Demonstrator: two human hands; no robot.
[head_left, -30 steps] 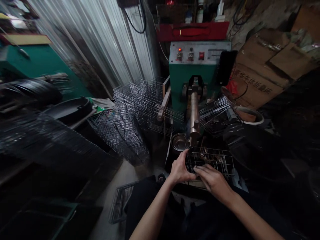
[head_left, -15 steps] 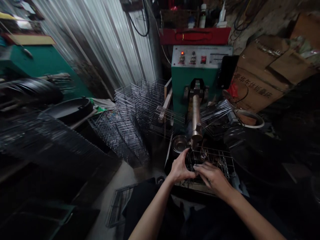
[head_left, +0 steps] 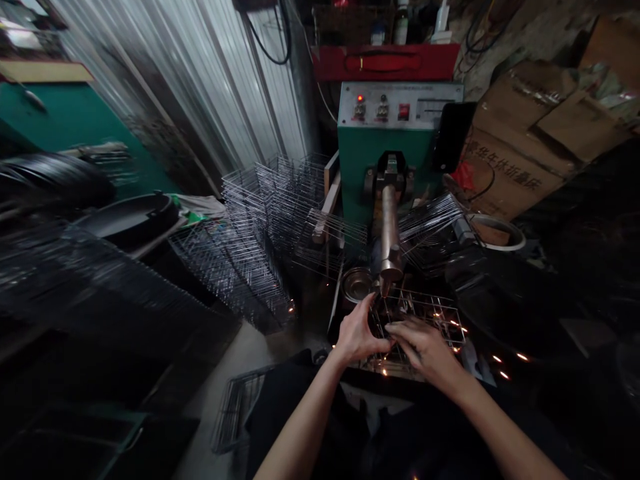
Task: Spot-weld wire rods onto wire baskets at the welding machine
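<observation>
Wire racks stand stacked left of centre. At lower centre, the left hand spreads thumb and forefinger wide at the left of a wire grid, beneath a metal rod. The right hand lies at its near side, fingers together; I cannot tell whether either grips. Sparks fly lower right.

The machine looks of smooth, painted metal. In front of it, the grid is shiny metal wire; to its right, the box is matt cardboard.
</observation>
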